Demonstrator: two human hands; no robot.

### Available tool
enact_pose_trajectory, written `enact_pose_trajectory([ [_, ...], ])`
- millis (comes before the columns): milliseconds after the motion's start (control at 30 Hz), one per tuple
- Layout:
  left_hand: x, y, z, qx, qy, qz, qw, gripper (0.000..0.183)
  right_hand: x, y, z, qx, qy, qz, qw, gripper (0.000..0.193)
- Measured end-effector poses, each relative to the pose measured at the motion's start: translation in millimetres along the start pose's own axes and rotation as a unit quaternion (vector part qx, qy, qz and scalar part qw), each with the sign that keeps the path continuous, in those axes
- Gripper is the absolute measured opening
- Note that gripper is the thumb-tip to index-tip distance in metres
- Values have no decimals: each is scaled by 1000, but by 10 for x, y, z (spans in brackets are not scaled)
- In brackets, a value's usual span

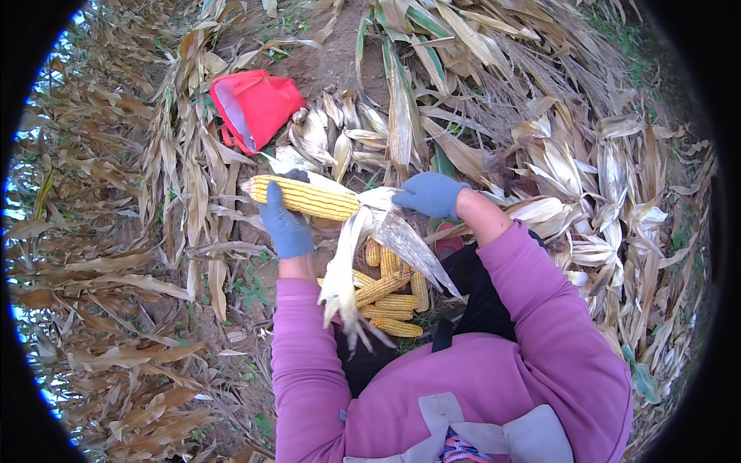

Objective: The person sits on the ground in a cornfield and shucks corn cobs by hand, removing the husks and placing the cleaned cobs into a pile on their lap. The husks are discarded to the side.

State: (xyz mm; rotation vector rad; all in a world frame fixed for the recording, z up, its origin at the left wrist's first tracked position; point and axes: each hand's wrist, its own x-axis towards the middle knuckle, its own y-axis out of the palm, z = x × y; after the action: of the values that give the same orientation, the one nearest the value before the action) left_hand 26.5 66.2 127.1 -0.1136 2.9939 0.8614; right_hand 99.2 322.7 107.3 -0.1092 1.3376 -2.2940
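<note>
A bare yellow ear of corn [312, 199] lies across the middle, its tip to the left and pale husk [397, 228] peeled back from its base. Wearing a blue-grey glove, my left hand [285, 220] is closed around the ear near its tip. My right hand [431, 195], gloved the same way, is closed on the base end, where the husk gathers; its fingertips are partly hidden. Strips of the husk hang down toward me. Below them, several husked ears of corn [395, 302] are piled on the ground between my legs.
A red bag [258, 106] lies on the soil at the far left of my hands. Beside it sit several ears still in pale husks [328, 131]. Dry corn stalks [494, 46] are heaped at the back and right. Loose husks [602, 224] lie to my right.
</note>
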Motion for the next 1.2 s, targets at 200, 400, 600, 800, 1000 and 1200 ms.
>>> enact_pose_trajectory([
  [200,-146,141,-208,134,67,99,984,36,42,-141,143,139,158,-285,935,37],
  [400,-431,347,-74,169,20,180,969,44,202,16,819,358,-20,-280,891,53],
  [600,-458,498,-250,48,43,165,984,39,284,477,753,414,-34,-62,907,78],
  [800,-444,347,-324,99,68,145,982,50,342,595,886,458,-45,-61,886,66],
  [1000,-849,673,-379,292,194,275,895,47,128,512,987,350,26,-108,930,47],
  [1200,-1393,1079,-386,398,306,519,691,50,71,594,746,224,82,-51,970,32],
])
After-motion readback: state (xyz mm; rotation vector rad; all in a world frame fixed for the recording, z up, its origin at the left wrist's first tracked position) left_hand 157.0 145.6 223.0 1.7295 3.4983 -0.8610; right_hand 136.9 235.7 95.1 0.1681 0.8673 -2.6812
